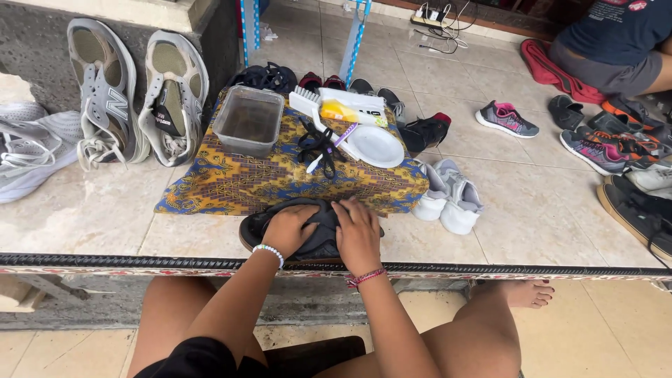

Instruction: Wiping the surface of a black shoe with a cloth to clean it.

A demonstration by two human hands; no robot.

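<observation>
Head view: both hands press down on a black shoe [315, 234] that lies on its side at the near edge of a tiled floor step, at 6 o'clock from the patterned cloth [231, 183]. The left hand [288, 229] is curled over the shoe's left half, fingers bent around the dark upper, a pale bead bracelet [269, 252] on its wrist. The right hand [358, 234] lies flat-fingered and clamped over the shoe's right half, touching the left hand's fingertips, a red cord bracelet [365, 278] on its wrist. Whether a rag sits under the palms I cannot tell.

On the cloth, at 12 o'clock from the shoe, stand a clear tub [248, 120] of murky water, a white brush [306, 102] just right of it, a yellow-and-white pouch [350, 110], a white lid [376, 145] and black laces [318, 145] with a small purple-handled brush [334, 143] across them.

At 10 o'clock two grey trainers [136, 94] lean upright against a stone wall; a further white one [31, 143] lies at 9 o'clock. A pair of white shoes [451, 196] sits just off the cloth at 2 o'clock. More shoes [616, 150] lie scattered at 3 o'clock, near another person [616, 42] seated at 1 o'clock. The wearer's bare knees fill the bottom.
</observation>
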